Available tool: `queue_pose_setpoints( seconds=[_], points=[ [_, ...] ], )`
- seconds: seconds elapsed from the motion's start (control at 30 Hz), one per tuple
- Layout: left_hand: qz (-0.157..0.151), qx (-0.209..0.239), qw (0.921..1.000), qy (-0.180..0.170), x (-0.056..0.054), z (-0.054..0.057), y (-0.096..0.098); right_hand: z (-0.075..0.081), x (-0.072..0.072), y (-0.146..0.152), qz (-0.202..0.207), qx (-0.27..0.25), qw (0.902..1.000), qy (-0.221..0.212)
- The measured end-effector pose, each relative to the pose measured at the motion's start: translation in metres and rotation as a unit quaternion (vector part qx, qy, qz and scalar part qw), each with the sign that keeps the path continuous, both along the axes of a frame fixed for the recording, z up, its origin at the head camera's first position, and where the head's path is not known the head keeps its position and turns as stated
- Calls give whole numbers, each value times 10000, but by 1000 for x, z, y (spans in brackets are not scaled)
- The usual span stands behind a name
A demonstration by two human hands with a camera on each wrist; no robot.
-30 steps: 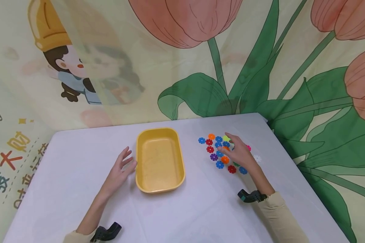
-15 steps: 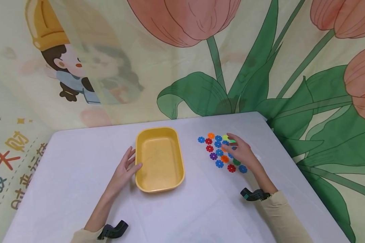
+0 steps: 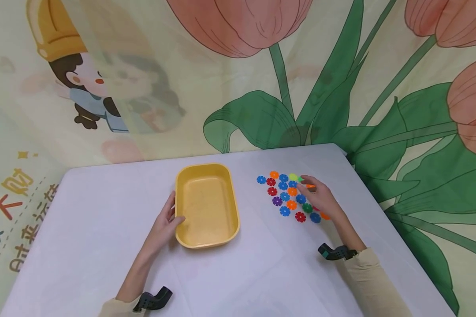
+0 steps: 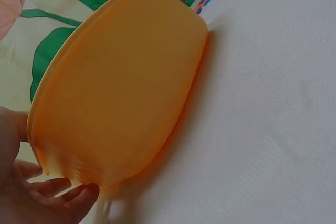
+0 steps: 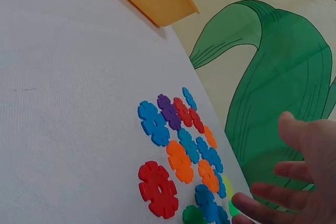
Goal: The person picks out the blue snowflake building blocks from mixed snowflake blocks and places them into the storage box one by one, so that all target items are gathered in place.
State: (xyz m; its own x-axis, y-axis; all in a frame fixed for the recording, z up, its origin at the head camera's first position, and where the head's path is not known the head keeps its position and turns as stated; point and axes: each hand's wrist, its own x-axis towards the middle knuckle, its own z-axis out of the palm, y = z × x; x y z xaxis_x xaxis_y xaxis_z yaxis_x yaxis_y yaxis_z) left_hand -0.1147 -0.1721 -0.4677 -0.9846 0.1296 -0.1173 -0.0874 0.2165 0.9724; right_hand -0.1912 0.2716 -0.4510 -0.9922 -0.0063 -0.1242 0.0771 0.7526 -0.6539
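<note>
A yellow rectangular plastic tray lies on the white-covered table, left of the discs. My left hand grips its left side, thumb over the rim and fingers against the outer wall, as the left wrist view also shows. Over the right part of a group of colourful snowflake discs hovers my right hand, its fingers loosely spread and holding nothing. The group includes a purple disc, a dark red disc and an orange disc. Some discs are hidden under the right hand.
White cloth covers the table, whose back edge meets a curtain printed with tulips and a cartoon figure. Black wrist cameras sit on both forearms, the right one above the cloth.
My left hand has moved right from beside the tray and taken hold of its left rim. The right hand has shifted slightly right over the discs, showing more of them.
</note>
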Motion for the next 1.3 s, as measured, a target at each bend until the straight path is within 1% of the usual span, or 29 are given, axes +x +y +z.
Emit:
queue_pose_setpoints(
  seconds=[0.07, 0.2, 0.37, 0.47, 0.73, 0.97, 1.13, 1.3],
  points=[
    [4, -15, 10000, 36, -1, -1, 1, -2, -1, 4, -8, -85, 9999, -62],
    [29, -212, 9998, 45, 0, -2, 3, -9, -2, 13, 82, -157, 9997, -194],
    [131, -484, 9987, 47, 1, -2, 7, -13, 0, 18, 199, -9, 9996, -190],
    [181, -544, 9984, 28, 2, -3, 7, -13, 1, 19, 190, 21, 9996, -216],
    [198, -570, 9982, 12, 2, -5, 7, -14, 3, 22, 239, 73, 9993, -273],
    [138, -578, 9982, 1, 2, -5, 6, -19, -1, 21, 325, 155, 9990, -268],
    [126, -577, 9982, -35, 1, -3, 6, -22, -1, 18, 469, 401, 9980, -112],
    [102, -471, 9988, 1, 1, -3, 6, -23, -1, 15, 579, 670, 9960, 81]
  ],
)
